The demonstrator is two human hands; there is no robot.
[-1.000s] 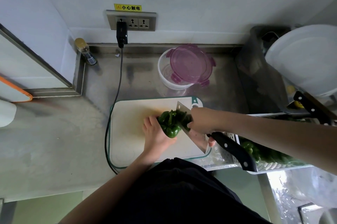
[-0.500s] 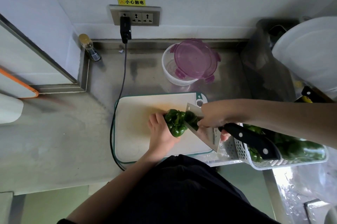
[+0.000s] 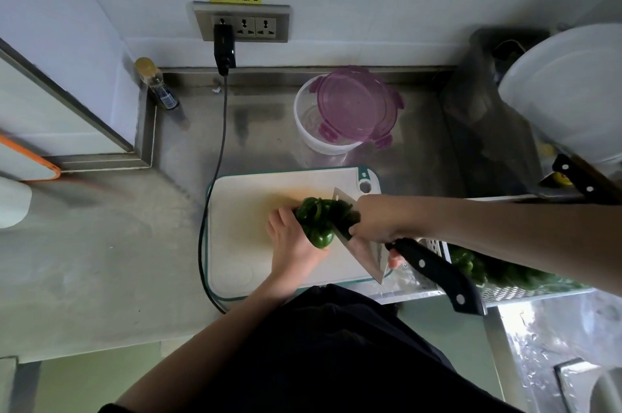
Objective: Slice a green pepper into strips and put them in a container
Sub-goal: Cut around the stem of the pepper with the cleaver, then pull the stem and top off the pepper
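The dark green bell pepper [image 3: 316, 222] sits on the white plastic cutting board with a teal rim [image 3: 242, 210], over toward its right half. The person's left hand [image 3: 291, 241] is wrapped around the pepper's left side, fingers curled on it and pinning it down. The right hand [image 3: 375, 222] grips the black-handled steel cleaver [image 3: 361, 246] up near where blade meets handle, fingers closed round it, and the blade is into the pepper's right side. Behind the board on the steel counter [image 3: 262, 130] there's a round clear container [image 3: 313, 130] with its purple clip lid [image 3: 355, 106] resting askew on top. A white perforated basket of more green peppers [image 3: 471, 264] sits just right of the board.
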